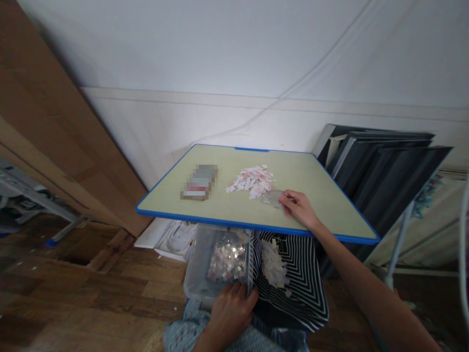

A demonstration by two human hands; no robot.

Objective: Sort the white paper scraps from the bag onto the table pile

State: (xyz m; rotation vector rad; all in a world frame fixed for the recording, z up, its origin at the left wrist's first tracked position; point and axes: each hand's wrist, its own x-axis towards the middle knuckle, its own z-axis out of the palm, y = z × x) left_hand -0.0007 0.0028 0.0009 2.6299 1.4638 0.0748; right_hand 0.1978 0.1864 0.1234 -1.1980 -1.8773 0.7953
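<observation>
My right hand (297, 208) rests over the near right part of a pale tabletop (330, 205), thumb and fingers pinched on a small clear plastic bag (271, 197). The bag lies flat and touches the near edge of a heap of small white and pink paper slips (252, 180). Lower down, my left hand (234, 305) curls its fingers over the near right rim of a clear plastic bin (198, 286). Inside that bin is a shiny clear bag of small pale pieces (227, 256).
A blurred-out rectangular object (200, 182) lies on the table's left. A black-and-white striped bin (304, 278) below holds pale slips (274, 264). Dark flat panels (392, 171) lean at right, cardboard (69, 112) stands at left, and an open white box (174, 239) sits on the floor.
</observation>
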